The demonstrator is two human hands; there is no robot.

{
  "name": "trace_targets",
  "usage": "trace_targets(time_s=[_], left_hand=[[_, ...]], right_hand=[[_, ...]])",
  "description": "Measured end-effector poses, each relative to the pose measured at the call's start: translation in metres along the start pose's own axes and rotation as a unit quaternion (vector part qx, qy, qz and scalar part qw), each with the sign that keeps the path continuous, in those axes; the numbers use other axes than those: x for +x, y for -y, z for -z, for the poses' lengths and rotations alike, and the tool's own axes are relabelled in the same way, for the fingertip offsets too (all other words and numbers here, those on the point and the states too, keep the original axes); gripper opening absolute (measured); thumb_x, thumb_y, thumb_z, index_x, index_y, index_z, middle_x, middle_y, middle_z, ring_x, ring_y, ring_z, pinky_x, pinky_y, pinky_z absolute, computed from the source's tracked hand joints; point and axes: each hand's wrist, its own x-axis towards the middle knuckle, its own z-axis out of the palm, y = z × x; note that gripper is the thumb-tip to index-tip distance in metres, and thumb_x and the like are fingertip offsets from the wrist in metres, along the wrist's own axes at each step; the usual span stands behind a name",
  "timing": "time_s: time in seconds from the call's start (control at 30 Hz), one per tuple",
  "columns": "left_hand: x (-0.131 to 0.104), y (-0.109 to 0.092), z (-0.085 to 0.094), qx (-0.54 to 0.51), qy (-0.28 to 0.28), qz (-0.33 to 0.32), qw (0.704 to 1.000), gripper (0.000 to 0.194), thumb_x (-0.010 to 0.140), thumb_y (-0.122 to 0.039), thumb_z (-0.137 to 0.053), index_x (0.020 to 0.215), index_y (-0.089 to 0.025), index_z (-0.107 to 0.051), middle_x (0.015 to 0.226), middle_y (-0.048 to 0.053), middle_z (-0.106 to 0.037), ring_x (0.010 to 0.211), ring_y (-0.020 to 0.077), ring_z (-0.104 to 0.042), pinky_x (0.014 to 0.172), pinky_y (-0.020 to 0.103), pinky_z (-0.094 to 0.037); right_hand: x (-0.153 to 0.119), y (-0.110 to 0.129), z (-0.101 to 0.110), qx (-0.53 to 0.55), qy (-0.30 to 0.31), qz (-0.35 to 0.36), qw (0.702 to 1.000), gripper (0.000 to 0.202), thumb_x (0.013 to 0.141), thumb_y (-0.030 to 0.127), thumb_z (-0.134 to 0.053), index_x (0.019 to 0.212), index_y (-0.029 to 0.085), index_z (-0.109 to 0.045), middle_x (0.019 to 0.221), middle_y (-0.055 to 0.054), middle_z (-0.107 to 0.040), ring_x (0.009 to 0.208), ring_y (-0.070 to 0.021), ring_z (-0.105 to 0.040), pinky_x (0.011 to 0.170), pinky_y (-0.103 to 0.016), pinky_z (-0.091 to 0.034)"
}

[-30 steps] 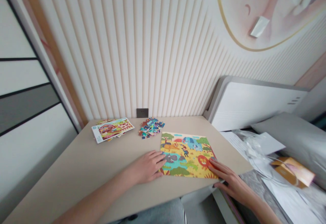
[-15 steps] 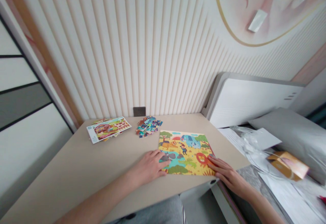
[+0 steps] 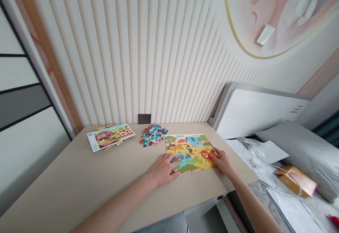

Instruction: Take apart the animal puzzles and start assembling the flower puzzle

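A completed-looking animal jigsaw puzzle (image 3: 194, 159), yellow with an elephant, a lion and a hippo, lies on the desk. My left hand (image 3: 165, 169) rests over its left edge, fingers spread and partly covering the hippo. At the right edge, my right hand (image 3: 222, 162) has its thumb on top near the lion and its fingers around the border, holding the puzzle. Behind it is a heap of loose puzzle pieces (image 3: 153, 135), mostly blue. Farther left, a farm picture card (image 3: 112, 137) lies on top of other pieces or cards.
The beige desk (image 3: 127, 176) meets a ribbed wall with a black socket (image 3: 144, 118). To the right are a bed headboard (image 3: 261, 111), a grey pillow (image 3: 307, 151), papers, a clear plastic bag with a cable, and an orange box (image 3: 296, 180).
The puzzle's right side has swung away from the desk's front edge. My right hand has moved up and left along with it, its thumb now on the puzzle. The view has shifted slightly.
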Motion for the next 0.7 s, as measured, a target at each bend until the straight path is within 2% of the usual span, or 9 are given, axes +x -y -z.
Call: trace_targets(time_s=[0.13, 0.27, 0.37, 0.5, 0.7], left_hand=[[-0.003, 0.002, -0.002, -0.005, -0.004, 0.002, 1.0, 0.04, 0.092, -0.048, -0.057, 0.128, -0.03, -0.065, 0.133, 0.009, -0.056, 0.126, 0.0306, -0.049, 0.107, 0.048, -0.041], [-0.002, 0.002, -0.002, 0.0, -0.004, 0.004, 1.0, 0.041, 0.092, -0.048, -0.058, 0.129, -0.03, -0.064, 0.134, 0.009, -0.056, 0.126, 0.0303, -0.05, 0.107, 0.048, -0.041], [-0.002, 0.001, -0.002, 0.004, -0.004, 0.006, 1.0, 0.04, 0.092, -0.049, -0.059, 0.127, -0.03, -0.065, 0.133, 0.009, -0.057, 0.125, 0.0301, -0.05, 0.106, 0.047, -0.042], [-0.002, -0.001, -0.001, 0.006, -0.002, 0.003, 1.0, 0.038, 0.093, -0.048, -0.056, 0.125, -0.03, -0.066, 0.131, 0.008, -0.058, 0.123, 0.0294, -0.052, 0.105, 0.046, -0.042], [-0.002, -0.004, 0.0, 0.013, 0.001, 0.005, 1.0, 0.038, 0.094, -0.047, -0.056, 0.126, -0.03, -0.065, 0.133, 0.008, -0.058, 0.125, 0.0288, -0.051, 0.107, 0.046, -0.041]], right_hand=[[0.015, 0.002, 0.004, 0.116, 0.019, -0.078, 0.99, 0.079, 0.075, 0.055, -0.068, 0.136, 0.007, -0.057, 0.123, -0.018, -0.069, 0.095, -0.0306, -0.073, 0.079, -0.038, -0.059], [0.029, 0.005, 0.008, 0.107, 0.058, -0.09, 0.988, 0.059, 0.073, 0.05, -0.07, 0.114, 0.007, -0.072, 0.096, -0.014, -0.077, 0.078, -0.0279, -0.074, 0.064, -0.035, -0.059], [0.035, 0.005, 0.01, 0.09, 0.046, -0.083, 0.991, 0.053, 0.072, 0.047, -0.07, 0.108, 0.009, -0.075, 0.085, -0.011, -0.077, 0.071, -0.0261, -0.072, 0.057, -0.032, -0.056], [0.041, 0.004, 0.014, 0.057, 0.004, -0.073, 0.996, 0.059, 0.071, 0.049, -0.069, 0.113, 0.009, -0.073, 0.084, -0.011, -0.077, 0.071, -0.0259, -0.071, 0.055, -0.03, -0.053], [0.046, 0.002, 0.014, -0.013, -0.045, -0.033, 0.998, 0.057, 0.074, 0.051, -0.065, 0.118, 0.015, -0.073, 0.099, -0.013, -0.076, 0.086, -0.0295, -0.071, 0.066, -0.034, -0.052]])
